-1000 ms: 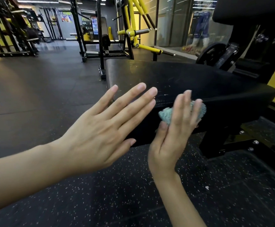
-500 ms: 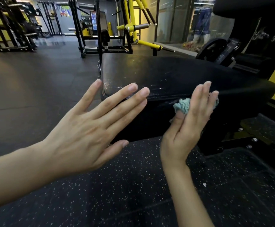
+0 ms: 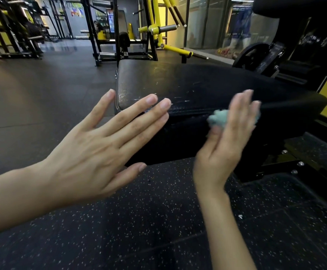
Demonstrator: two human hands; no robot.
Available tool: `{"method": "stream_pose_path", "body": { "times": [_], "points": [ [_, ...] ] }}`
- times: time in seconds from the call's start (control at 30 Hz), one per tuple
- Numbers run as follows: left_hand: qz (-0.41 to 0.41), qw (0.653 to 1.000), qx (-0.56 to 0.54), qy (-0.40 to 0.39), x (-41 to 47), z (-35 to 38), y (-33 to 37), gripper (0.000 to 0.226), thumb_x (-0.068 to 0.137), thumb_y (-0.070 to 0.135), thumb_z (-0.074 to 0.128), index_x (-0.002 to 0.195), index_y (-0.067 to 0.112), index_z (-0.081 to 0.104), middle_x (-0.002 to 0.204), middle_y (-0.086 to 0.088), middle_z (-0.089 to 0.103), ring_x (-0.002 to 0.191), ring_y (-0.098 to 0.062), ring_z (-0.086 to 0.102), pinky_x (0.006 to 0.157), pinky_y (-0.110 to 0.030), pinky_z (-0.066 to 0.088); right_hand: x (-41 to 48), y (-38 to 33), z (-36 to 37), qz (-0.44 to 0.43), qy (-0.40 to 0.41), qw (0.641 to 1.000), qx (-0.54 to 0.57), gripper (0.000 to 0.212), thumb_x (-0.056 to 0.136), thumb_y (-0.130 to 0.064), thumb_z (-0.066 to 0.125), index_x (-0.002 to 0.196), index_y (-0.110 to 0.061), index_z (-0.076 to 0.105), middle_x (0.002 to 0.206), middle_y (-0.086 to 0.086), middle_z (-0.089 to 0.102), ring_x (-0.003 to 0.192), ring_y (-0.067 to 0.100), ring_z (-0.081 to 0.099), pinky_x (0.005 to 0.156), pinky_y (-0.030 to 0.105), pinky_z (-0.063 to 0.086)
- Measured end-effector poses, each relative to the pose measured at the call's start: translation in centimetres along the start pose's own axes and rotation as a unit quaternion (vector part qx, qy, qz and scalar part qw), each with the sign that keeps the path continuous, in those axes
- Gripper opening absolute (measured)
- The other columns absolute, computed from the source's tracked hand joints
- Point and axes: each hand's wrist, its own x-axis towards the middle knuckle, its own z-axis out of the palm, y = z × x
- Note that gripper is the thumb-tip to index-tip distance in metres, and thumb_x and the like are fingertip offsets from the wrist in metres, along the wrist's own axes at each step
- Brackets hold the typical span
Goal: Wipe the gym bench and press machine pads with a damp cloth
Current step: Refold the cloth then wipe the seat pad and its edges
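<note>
Against side edge of black bench pad (image 3: 207, 84), bunched teal cloth (image 3: 218, 118) is pressed by right hand (image 3: 225, 145): fingers straight, thumb at cloth's lower edge, hand blurred. Left hand (image 3: 92, 151) is held flat, fingers straight and spread, nothing gripped, before pad's worn near corner; contact cannot be told. Speckled rubber floor (image 3: 158, 230) is seen below, yellow-framed machine (image 3: 158, 34) behind.

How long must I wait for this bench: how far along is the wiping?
Done: nothing visibly finished; the bench pad shows only scuffs on top. In hand: the right hand presses the cloth on its near side. Remaining: the machine's upper pad.
</note>
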Motion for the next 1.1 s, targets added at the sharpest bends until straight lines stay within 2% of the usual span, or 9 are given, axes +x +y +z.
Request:
{"method": "stream_pose_path", "body": {
  "times": [0.1, 0.17, 0.43, 0.6, 0.67, 0.77, 0.87, 1.03, 1.1],
  "points": [
    [-0.001, 1.0, 0.0, -0.003, 0.0, 0.0, 0.1, 0.072, 0.097, 0.042, 0.036, 0.157, 0.005, 0.018, 0.166, -0.01, 0.013, 0.153, -0.023, 0.011, 0.122, -0.054, 0.006, 0.8, 0.8, 0.2, 0.046, 0.048, 0.998, 0.013, 0.046, 0.103, -0.004, 0.038, 0.145, 0.012, 0.033, 0.155, 0.027, 0.031, 0.148, 0.042, 0.018, 0.124, 0.043, 0.013],
    [0.0, 1.0, 0.003, -0.004, 0.0, 0.0, 0.1, 0.072, 0.097, 0.042, 0.036, 0.157, 0.004, 0.018, 0.166, -0.011, 0.013, 0.153, -0.024, 0.012, 0.122, -0.054, 0.006, 0.4, -0.6, 1.0, 0.068, 0.058, 0.996, 0.028, 0.046, 0.102, -0.003, 0.037, 0.145, 0.011, 0.033, 0.155, 0.026, 0.032, 0.149, 0.043, 0.018, 0.124, 0.046, 0.015],
    [-0.004, 1.0, 0.003, 0.007, -0.6, 0.1, -0.2, 0.075, 0.096, 0.041, 0.037, 0.157, 0.002, 0.017, 0.166, -0.013, 0.012, 0.153, -0.025, 0.013, 0.122, -0.054, 0.005, -3.8, -7.1, 2.5, 0.019, -0.038, 0.995, 0.085, 0.049, 0.104, -0.023, 0.027, 0.148, 0.0, 0.027, 0.157, 0.01, 0.027, 0.153, 0.024, 0.011, 0.118, 0.061, 0.02],
    [-0.005, 1.0, 0.007, 0.004, -1.2, 0.2, -0.4, 0.077, 0.095, 0.042, 0.038, 0.157, 0.002, 0.016, 0.166, -0.013, 0.009, 0.153, -0.025, 0.011, 0.122, -0.053, 0.003, -4.3, -5.2, 1.8, -0.048, -0.077, 0.996, 0.026, 0.049, 0.106, -0.027, 0.022, 0.149, -0.005, 0.024, 0.157, 0.007, 0.027, 0.152, 0.015, 0.007, 0.122, 0.056, 0.016],
    [0.002, 1.0, 0.006, -0.004, -1.2, 0.1, -0.6, 0.076, 0.095, 0.042, 0.037, 0.157, 0.002, 0.016, 0.166, -0.012, 0.008, 0.153, -0.024, 0.01, 0.122, -0.053, 0.002, -3.1, -3.2, 1.2, -0.039, -0.055, 0.998, 0.003, 0.049, 0.106, -0.027, 0.023, 0.148, -0.003, 0.027, 0.156, 0.011, 0.029, 0.151, 0.015, 0.008, 0.123, 0.053, 0.013],
    [0.003, 1.0, 0.015, -0.012, -1.3, -0.1, -1.1, 0.076, 0.096, 0.041, 0.038, 0.157, 0.003, 0.015, 0.166, -0.011, 0.008, 0.153, -0.023, 0.01, 0.122, -0.053, 0.001, -1.3, -1.5, 1.0, 0.009, 0.012, 1.0, 0.027, 0.047, 0.105, -0.013, 0.032, 0.147, 0.006, 0.032, 0.156, 0.022, 0.032, 0.15, 0.031, 0.015, 0.122, 0.056, 0.016],
    [0.016, 1.0, 0.018, -0.009, -1.1, -0.3, -1.0, 0.076, 0.095, 0.041, 0.039, 0.157, 0.003, 0.016, 0.166, -0.012, 0.009, 0.153, -0.023, 0.01, 0.122, -0.053, 0.0, -1.3, -2.9, 2.3, 0.069, 0.076, 0.993, 0.05, 0.045, 0.102, -0.002, 0.038, 0.144, 0.011, 0.033, 0.154, 0.022, 0.031, 0.149, 0.042, 0.018, 0.123, 0.05, 0.017],
    [0.021, 1.0, 0.01, -0.021, -1.3, -0.7, -1.8, 0.078, 0.094, 0.041, 0.041, 0.157, 0.002, 0.016, 0.166, -0.014, 0.008, 0.153, -0.024, 0.01, 0.122, -0.053, 0.001, -3.2, -8.9, 4.4, 0.084, 0.094, 0.99, 0.07, 0.047, 0.106, -0.025, 0.028, 0.143, 0.002, 0.038, 0.153, 0.015, 0.035, 0.15, 0.029, 0.02, 0.12, 0.05, 0.022],
    [0.017, 0.997, 0.081, 0.006, -0.9, -0.1, -0.7, 0.075, 0.091, 0.033, 0.045, 0.152, -0.005, 0.023, 0.162, -0.024, 0.006, 0.152, -0.028, 0.008, 0.122, -0.051, -0.002, -4.9, -9.8, 4.7, 0.059, 0.07, 0.994, 0.065, 0.046, 0.106, -0.026, 0.027, 0.145, -0.004, 0.036, 0.154, 0.01, 0.033, 0.151, 0.025, 0.02, 0.118, 0.054, 0.026]
  ]
}}
